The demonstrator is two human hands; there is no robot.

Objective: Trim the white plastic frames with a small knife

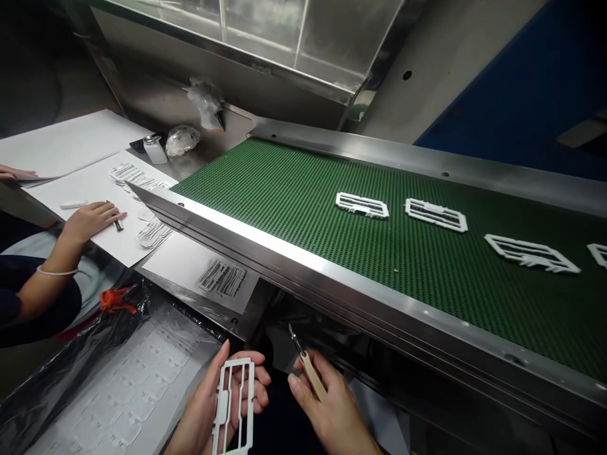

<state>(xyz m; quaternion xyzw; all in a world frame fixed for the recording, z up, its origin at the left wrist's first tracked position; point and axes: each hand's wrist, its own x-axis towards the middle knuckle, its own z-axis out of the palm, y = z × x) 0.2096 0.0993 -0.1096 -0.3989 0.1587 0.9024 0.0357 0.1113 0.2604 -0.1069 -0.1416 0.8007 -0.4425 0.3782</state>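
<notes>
A white plastic frame [222, 407] with long slots rests in my left hand [203, 398], lying along the palm with the fingers curled behind it. To its right, my right hand [332, 404] grips a craft knife [310, 374] by its tan handle. The knife's thin curved metal blade points up and away, apart from the frame. Both hands are low in the view, in front of the conveyor's near metal rail. The lower end of the frame is cut off by the picture's bottom edge.
Similar white frames [436, 215] lie spaced along the green conveyor belt [284, 189]. At left, a co-worker's hand [92, 220] rests on white sheeting beside stacked white parts [154, 234]. Below are a plastic-lined box [128, 379] of flat parts and an orange clamp [116, 300].
</notes>
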